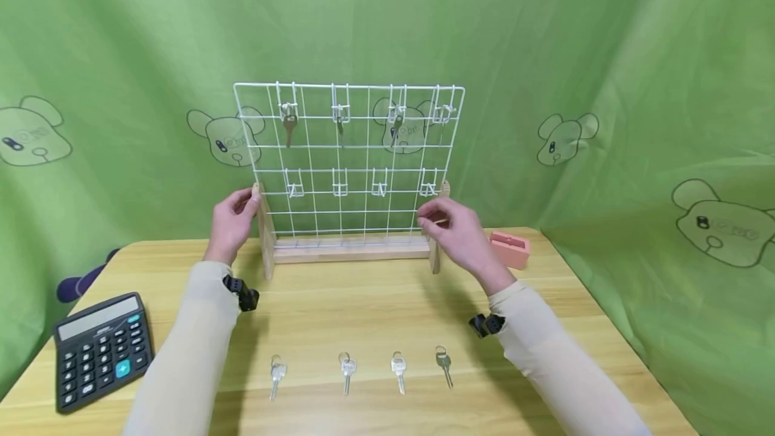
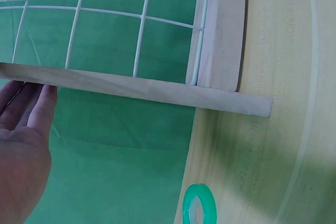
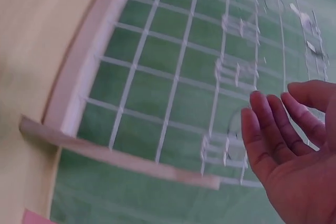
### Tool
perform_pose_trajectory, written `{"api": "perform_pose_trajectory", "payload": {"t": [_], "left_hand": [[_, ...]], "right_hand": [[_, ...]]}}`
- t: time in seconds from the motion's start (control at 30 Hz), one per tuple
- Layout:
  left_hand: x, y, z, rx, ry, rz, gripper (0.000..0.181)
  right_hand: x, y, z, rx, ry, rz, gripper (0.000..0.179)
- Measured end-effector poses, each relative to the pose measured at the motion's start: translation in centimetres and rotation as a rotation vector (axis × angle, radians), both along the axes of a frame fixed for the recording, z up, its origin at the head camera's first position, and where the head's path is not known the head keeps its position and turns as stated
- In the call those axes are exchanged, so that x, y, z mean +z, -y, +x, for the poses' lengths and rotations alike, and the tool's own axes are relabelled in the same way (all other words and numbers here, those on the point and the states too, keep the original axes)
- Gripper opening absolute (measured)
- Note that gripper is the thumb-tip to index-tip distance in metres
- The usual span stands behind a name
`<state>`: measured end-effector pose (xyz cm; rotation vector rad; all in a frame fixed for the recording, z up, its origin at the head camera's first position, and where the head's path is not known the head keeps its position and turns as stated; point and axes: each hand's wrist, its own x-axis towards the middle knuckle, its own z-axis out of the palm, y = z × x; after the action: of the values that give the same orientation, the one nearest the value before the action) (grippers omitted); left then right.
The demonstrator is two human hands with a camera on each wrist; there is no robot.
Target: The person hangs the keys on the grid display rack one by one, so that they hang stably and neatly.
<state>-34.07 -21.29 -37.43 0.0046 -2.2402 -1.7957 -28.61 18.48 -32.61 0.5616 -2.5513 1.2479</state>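
Observation:
A white wire grid rack (image 1: 366, 211) on a wooden stand (image 1: 351, 254) stands upright towards the back of the table. My left hand (image 1: 233, 221) touches its left wooden post (image 2: 157, 88) with fairly straight fingers; the post partly hides the fingertips in the left wrist view. Near the right post (image 1: 434, 258), my right hand (image 1: 457, 231) hovers in front of the grid, fingers loosely bent and holding nothing. Keys, among them a brownish key (image 1: 290, 128) and a dark key (image 1: 396, 128), hang from the upper hooks. Bare hooks (image 1: 340, 189) line the lower row.
Several keys (image 1: 348, 367) with rings lie in a row at the table's front. A black calculator (image 1: 99, 348) is at the left. A pink block-like holder (image 1: 511, 251) sits behind the right arm. Green tape (image 2: 211, 203) shows by the left table edge. Green curtain (image 1: 387, 19) surrounds the table.

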Motion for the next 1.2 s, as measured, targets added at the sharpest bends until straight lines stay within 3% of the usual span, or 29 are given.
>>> {"api": "perform_pose_trajectory", "payload": {"t": [0.43, 0.73, 1.0, 1.2], "left_hand": [[0.6, -0.2, -0.2, 0.002, -0.001, -0.001, 0.049], [0.8, 0.1, 0.4, -0.003, 0.026, -0.006, 0.051], [0.7, 0.2, 0.4, -0.010, 0.022, -0.007, 0.052], [0.5, 0.1, 0.4, -0.003, 0.016, -0.008, 0.052]], "right_hand": [[-4.2, 6.0, 2.1, 0.260, 0.086, 0.177, 0.014], [-6.2, 10.4, 3.7, 0.436, 0.192, 0.249, 0.018], [-6.9, 13.9, 5.0, 0.560, 0.170, 0.374, 0.022], [-8.1, 16.2, 5.7, 0.608, 0.137, 0.496, 0.023]]}}
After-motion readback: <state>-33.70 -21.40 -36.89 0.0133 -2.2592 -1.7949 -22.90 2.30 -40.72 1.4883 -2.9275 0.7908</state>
